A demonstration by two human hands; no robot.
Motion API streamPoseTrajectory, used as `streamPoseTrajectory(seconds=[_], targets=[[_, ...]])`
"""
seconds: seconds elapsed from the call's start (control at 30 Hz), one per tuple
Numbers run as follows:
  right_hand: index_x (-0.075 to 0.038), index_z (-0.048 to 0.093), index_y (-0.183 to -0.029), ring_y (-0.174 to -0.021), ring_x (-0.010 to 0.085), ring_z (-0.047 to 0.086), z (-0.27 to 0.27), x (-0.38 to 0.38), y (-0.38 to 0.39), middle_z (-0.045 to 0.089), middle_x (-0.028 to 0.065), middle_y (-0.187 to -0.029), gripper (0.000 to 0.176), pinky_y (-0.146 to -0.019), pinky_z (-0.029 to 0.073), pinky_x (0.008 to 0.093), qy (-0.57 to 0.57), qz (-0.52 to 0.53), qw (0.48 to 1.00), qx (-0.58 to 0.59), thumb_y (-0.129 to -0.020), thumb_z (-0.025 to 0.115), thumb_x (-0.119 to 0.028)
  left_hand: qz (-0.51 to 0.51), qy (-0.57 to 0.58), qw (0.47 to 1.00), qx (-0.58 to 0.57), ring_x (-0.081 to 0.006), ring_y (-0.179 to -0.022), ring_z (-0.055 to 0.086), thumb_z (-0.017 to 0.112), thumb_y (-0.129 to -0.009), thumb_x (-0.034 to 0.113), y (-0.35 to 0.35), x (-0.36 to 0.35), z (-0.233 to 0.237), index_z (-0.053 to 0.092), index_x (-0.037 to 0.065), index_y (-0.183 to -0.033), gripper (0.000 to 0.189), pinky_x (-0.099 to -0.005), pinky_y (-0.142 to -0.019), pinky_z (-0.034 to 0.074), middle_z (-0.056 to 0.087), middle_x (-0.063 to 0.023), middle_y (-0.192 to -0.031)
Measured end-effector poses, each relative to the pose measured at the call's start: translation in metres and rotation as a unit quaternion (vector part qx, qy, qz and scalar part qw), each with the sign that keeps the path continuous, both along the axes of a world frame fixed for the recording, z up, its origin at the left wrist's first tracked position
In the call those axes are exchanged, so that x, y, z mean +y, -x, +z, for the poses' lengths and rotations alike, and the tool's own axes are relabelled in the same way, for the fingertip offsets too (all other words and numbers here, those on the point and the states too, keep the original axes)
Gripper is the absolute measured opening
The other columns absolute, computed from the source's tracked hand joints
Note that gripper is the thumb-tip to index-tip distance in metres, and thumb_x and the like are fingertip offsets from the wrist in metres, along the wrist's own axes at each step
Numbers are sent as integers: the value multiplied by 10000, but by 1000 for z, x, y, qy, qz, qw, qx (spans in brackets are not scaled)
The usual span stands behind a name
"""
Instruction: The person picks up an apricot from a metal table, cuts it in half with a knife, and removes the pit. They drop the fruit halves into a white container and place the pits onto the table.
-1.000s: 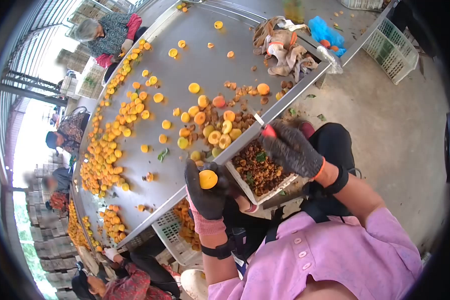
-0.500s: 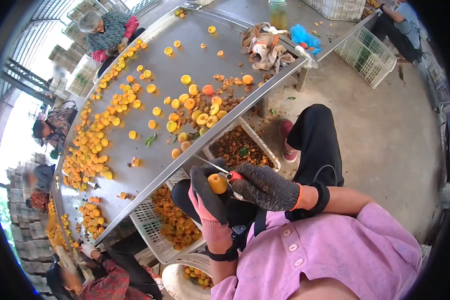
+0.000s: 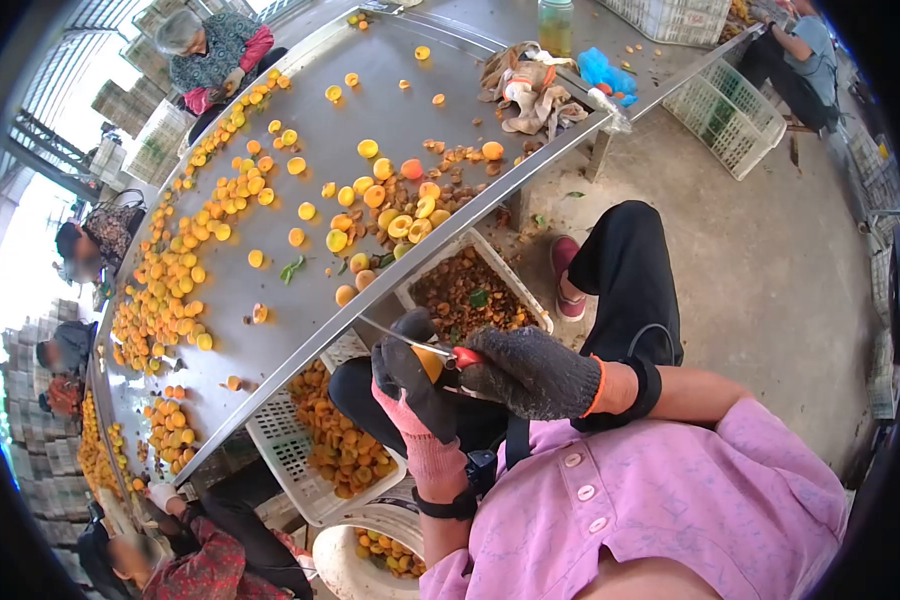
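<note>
Two gloved hands are working close together: the left hand (image 3: 415,385) is curling its fingers around a yellow-orange fruit (image 3: 429,364), while the right hand (image 3: 535,372) is clenching the red handle (image 3: 466,357) of a slim tool. Compared with half a second ago, the left fingers are covering more of the fruit, and the tool's blade (image 3: 390,333) is now lying across it instead of running above it. That is apparently bringing the work to where metal is meeting flesh, though I cannot tell whether the edge is biting in.

Smooth, thin and straight, the blade is catching the light beyond the left fingertips. The left glove is showing a dark palm and a ribbed pink cuff; the right one is showing coarse grey knit ending in an orange hem.

Just past the hands, a white crate (image 3: 513,281) is holding rough brown bits and a green leaf. Nearer the left arm, a slatted crate (image 3: 280,450) is brimming with soft, crinkled orange pieces, and a round white bucket (image 3: 335,565) is holding more. Farther out, the smooth steel table (image 3: 400,130) is bearing rounded and cupped fruit, with crumpled cloth (image 3: 530,95) lying near its corner.
</note>
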State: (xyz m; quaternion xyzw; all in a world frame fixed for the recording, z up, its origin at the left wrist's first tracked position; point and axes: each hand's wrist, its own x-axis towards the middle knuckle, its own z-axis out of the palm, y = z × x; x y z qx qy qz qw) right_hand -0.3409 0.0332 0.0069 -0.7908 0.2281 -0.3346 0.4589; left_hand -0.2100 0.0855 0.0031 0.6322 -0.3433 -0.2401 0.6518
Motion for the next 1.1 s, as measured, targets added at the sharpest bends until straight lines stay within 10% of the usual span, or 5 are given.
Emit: streamPoseTrajectory(seconds=[0.2,0.43,0.63,0.7,1.1], targets=[[-14,531,-895,-673,405,552,-5,-3,2,565,213,-719,235,-556,427,419,-80,27,996,-34,-856,561,-243,-42,79,967,238,-188,-811,596,425,-908,423,5,-3,5,535,-54,-1065,514,-300,-722,486,600,-114,-936],[-25,534,-922,-689,411,554,-14,-4,4,570,214,-744,220,-564,428,429,-131,12,989,-65,-861,552,-236,-14,33,976,214,-205,-814,598,407,-928,361,18,-17,13,523,-54,-1095,462,-303,-756,494,584,-138,-1018],[-23,511,-923,-673,415,554,-5,-9,11,565,215,-723,255,-548,429,445,-107,0,994,-10,-862,541,-270,25,7,990,-141,-200,-771,605,345,-942,392,31,-28,9,533,-46,-1055,490,-291,-680,496,592,-137,-989],[-27,507,-922,-664,415,554,-9,-11,12,563,212,-714,263,-543,430,448,-82,-19,996,-4,-860,540,-281,52,-4,979,199,-195,-738,606,322,-937,441,35,-32,20,548,-42,-1017,539,-285,-633,494,613,-132,-897],[-27,492,-880,-571,350,574,-7,-25,18,564,167,-650,307,-487,438,421,52,-7,996,76,-782,606,-295,-17,125,969,210,-222,-751,615,344,-942,370,35,-41,3,509,-33,-1090,460,-320,-605,512,609,-144,-949]])
